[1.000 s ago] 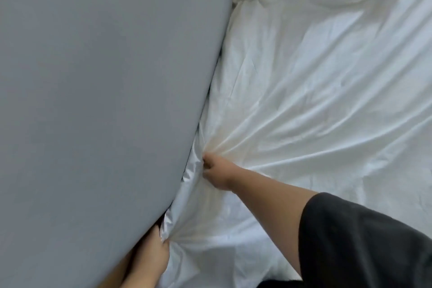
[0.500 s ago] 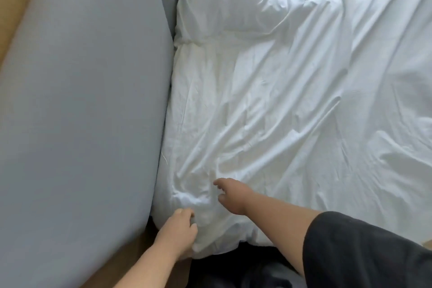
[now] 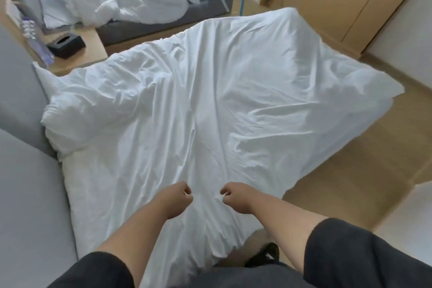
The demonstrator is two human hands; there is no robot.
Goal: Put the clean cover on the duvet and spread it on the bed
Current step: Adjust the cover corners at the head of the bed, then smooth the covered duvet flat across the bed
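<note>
Head view: tissue box [image 3: 66, 47] beside duvet [image 3: 210, 100]

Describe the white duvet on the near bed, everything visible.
The white covered duvet looks like thin, matte cotton, heavily creased, with folds radiating from its near edge. It lies spread flat over the near bed, skewed: its far right corner overhangs the tan wooden floor, and its left end is bunched into a puffy roll against the grey padded headboard. Both hands, left hand and right hand, are curled at the near edge, apparently gripping the fabric.
</note>
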